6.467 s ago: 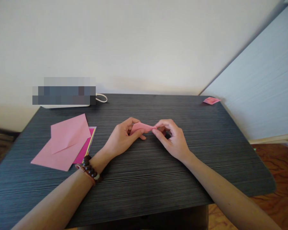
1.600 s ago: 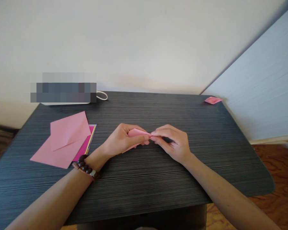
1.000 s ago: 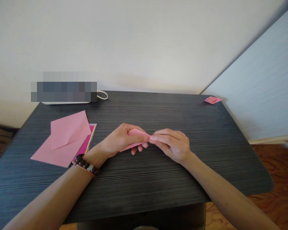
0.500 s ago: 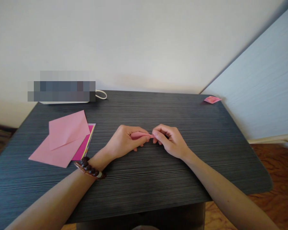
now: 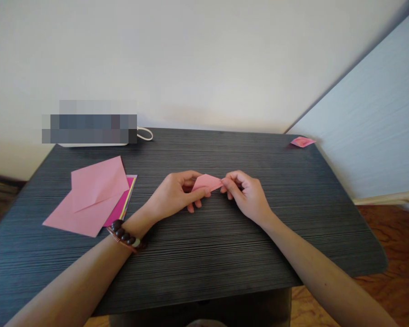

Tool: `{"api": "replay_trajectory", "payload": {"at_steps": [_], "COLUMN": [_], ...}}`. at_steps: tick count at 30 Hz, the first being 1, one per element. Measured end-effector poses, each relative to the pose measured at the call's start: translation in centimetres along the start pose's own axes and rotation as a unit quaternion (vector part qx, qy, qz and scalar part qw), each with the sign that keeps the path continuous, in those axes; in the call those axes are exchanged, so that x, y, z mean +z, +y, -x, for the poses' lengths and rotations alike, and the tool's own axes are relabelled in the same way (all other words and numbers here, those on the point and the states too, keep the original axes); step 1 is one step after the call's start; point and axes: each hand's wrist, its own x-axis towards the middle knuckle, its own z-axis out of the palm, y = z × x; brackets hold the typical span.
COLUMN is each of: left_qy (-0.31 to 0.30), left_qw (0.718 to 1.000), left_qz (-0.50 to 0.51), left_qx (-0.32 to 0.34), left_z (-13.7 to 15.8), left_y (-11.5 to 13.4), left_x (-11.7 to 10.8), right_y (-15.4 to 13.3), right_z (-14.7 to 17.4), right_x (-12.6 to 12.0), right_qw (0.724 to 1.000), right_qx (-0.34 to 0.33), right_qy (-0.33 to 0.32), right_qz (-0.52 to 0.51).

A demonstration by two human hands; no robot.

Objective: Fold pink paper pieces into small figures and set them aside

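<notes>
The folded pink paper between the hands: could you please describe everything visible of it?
The folded pink paper looks thin and matte, with straight edges and a narrow tip at the right. It is held over the dark striped table: the bare left hand grips its left part, partly hiding it; the bare right hand pinches the tip.

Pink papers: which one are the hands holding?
The middle folded piece, held by the left hand and right hand. The other folded piece lies at the far right corner of the table; flat pink sheets overlap on the left.
</notes>
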Motion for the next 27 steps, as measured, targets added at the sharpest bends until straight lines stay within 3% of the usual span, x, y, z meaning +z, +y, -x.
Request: {"api": "replay_trajectory", "payload": {"at_steps": [3, 10, 16, 27], "left_qy": [0.037, 0.105, 0.186, 0.225], "left_qw": [0.999, 0.990, 0.977, 0.972], "left_qz": [0.023, 0.091, 0.090, 0.002], "left_qx": [-0.011, 0.033, 0.057, 0.071], "left_z": [-0.21, -0.45, -0.32, -0.06], "left_y": [-0.33, -0.65, -0.26, -0.56], "left_x": [-0.30, -0.38, 0.01, -0.05], "right_y": [0.31, 0.74, 0.66, 0.57], "right_z": [-0.16, -0.43, -0.31, -0.15], "right_x": [-0.29, -0.54, -0.43, -0.23], "right_qw": [0.999, 0.991, 0.990, 0.988], "right_qx": [0.012, 0.026, 0.015, -0.016], "right_qy": [0.042, 0.128, 0.130, 0.142], "right_qz": [-0.008, -0.029, -0.047, -0.059]}}
